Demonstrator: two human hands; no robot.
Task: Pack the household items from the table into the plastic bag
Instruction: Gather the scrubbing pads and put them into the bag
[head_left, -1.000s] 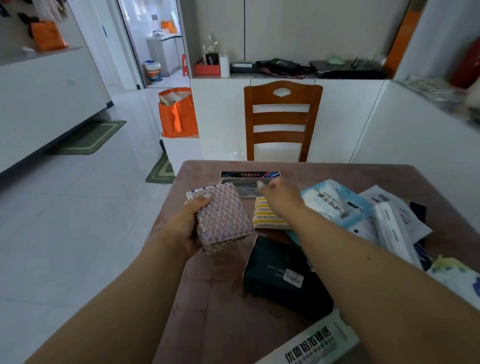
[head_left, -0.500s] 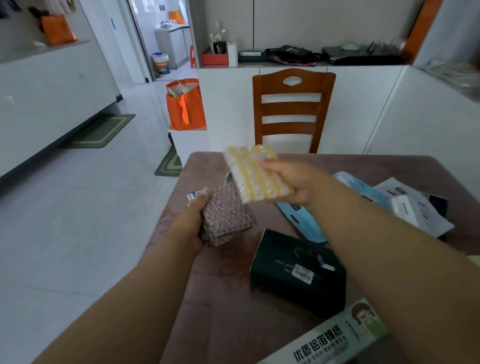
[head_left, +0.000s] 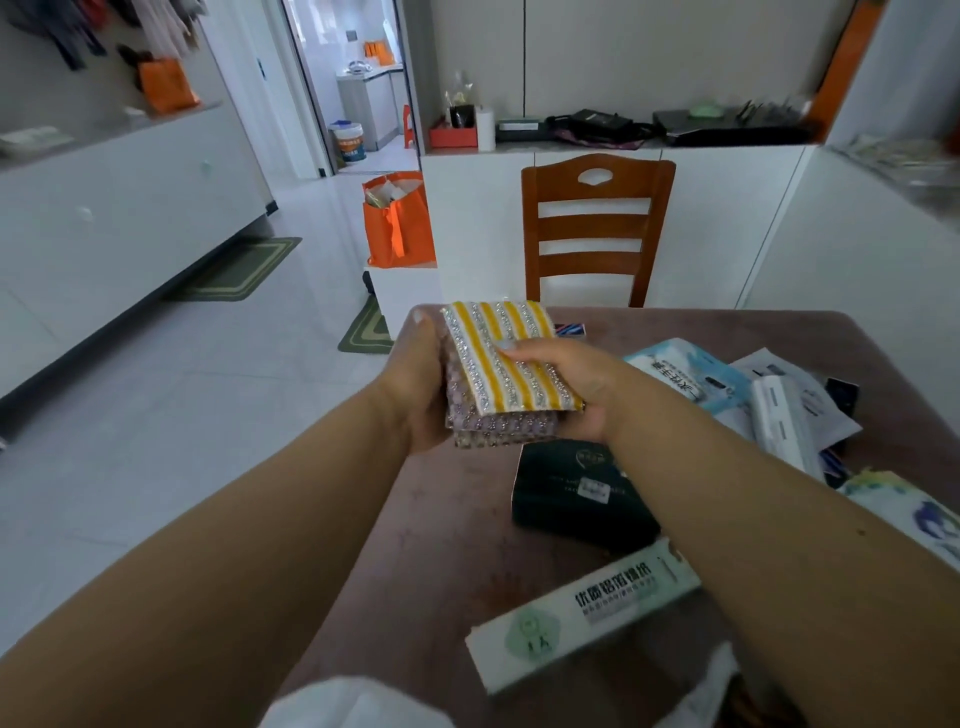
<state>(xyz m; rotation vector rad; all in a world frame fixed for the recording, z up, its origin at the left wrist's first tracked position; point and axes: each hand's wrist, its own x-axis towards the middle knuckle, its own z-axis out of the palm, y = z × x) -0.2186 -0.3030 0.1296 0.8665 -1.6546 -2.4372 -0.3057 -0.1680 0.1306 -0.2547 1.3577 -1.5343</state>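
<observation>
Both hands raised above the near-left part of the surface (head_left: 452, 525), a brownish-mauve top. Left hand (head_left: 415, 384) curled around the left edge of a pinkish patterned pad (head_left: 493, 428). Right hand (head_left: 566, 384) closed on a yellow-striped pad (head_left: 506, 358), thumb on top, pressing it flat onto the pinkish one; the two are stacked and touching.

On the surface: dark green box (head_left: 576, 493) just below the hands; long white-and-green carton (head_left: 582, 610) with Chinese print near the front edge; blue-and-white packets (head_left: 685, 374) and a white box (head_left: 779, 426) heaped at right. A white crumpled edge at bottom centre; cannot tell whether it is the plastic bag.

Room: wooden chair (head_left: 597, 228) at the far side, white cabinets behind with clutter on top. Orange tote bag (head_left: 397, 223) on a low white stand. Pale tiled floor, green mats (head_left: 239, 267), open doorway beyond.
</observation>
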